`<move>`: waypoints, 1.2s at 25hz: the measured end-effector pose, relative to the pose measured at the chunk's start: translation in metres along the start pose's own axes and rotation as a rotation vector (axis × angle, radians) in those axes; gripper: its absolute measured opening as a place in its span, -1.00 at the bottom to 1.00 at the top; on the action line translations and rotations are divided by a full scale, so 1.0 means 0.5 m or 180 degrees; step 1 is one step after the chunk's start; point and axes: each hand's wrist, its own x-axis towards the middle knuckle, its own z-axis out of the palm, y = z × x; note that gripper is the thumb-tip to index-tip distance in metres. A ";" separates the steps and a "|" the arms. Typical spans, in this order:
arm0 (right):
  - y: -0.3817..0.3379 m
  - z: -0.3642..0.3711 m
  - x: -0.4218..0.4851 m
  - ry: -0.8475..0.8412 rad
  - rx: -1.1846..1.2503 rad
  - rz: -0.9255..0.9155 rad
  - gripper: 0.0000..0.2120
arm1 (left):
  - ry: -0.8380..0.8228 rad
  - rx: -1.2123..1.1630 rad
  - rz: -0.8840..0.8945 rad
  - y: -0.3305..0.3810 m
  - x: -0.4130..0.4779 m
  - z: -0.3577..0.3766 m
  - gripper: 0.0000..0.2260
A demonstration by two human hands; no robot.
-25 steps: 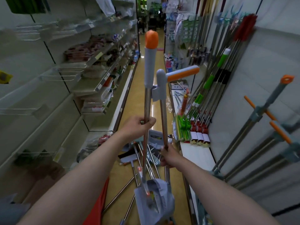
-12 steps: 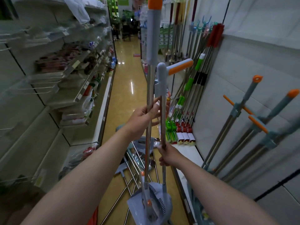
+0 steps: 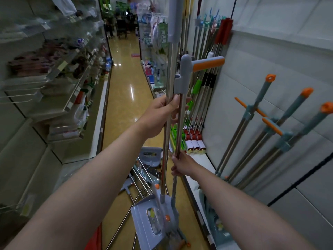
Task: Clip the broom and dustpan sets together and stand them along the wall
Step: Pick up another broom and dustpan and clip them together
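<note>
One long shop aisle with a shiny yellow floor [image 3: 122,98] runs far ahead. Shelves [image 3: 54,91] full of goods stand on the left, and a white wall [image 3: 270,51] is on the right. Three clipped sets [image 3: 252,127] lean on that wall. The shelf tags are too blurry to read. In the near middle, the left hand [image 3: 162,114] is curled round the broom pole [image 3: 170,73]. Lower down, the right hand [image 3: 183,165] grips the dustpan pole [image 3: 178,134] just beside it. The gray dustpan [image 3: 149,222] is down low, near more poles [image 3: 142,170] lying on the floor.
</note>
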 end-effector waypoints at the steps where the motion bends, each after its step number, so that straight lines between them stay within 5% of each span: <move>1: 0.002 0.002 0.001 0.0007 0.0025 0.0044 -0.82 | -0.0034 -0.0002 0.0023 -0.004 0.002 -0.001 -0.75; 4: 0.006 0.007 0.004 0.0002 0.0097 0.0162 -0.84 | 0.0010 0.0175 0.0172 -0.018 0.003 -0.004 -0.62; 11: -0.023 -0.030 -0.008 -0.0439 -0.0611 0.0301 -0.71 | 0.0271 0.0252 0.0134 -0.035 0.015 -0.009 -0.77; 13: -0.051 -0.064 -0.005 -0.0036 -0.1010 0.0125 -0.67 | 0.0397 0.0229 0.0100 -0.036 0.014 -0.007 -0.82; 16: -0.131 -0.108 -0.028 0.1285 0.0377 -0.0779 -0.73 | 0.0570 0.0205 0.0105 -0.048 0.018 -0.002 -0.83; 20: -0.217 -0.129 -0.080 0.1477 0.1193 -0.2098 -0.68 | 0.0671 0.0098 0.0179 -0.059 0.018 0.014 -0.94; 26: -0.256 -0.103 -0.093 0.1571 0.0119 -0.2092 -0.37 | 0.0726 0.0481 0.0452 -0.064 0.023 0.039 -0.80; 30: -0.282 -0.112 -0.091 0.2168 -0.0060 -0.1884 -0.46 | 0.0675 0.0395 0.0767 -0.060 0.021 0.055 -0.81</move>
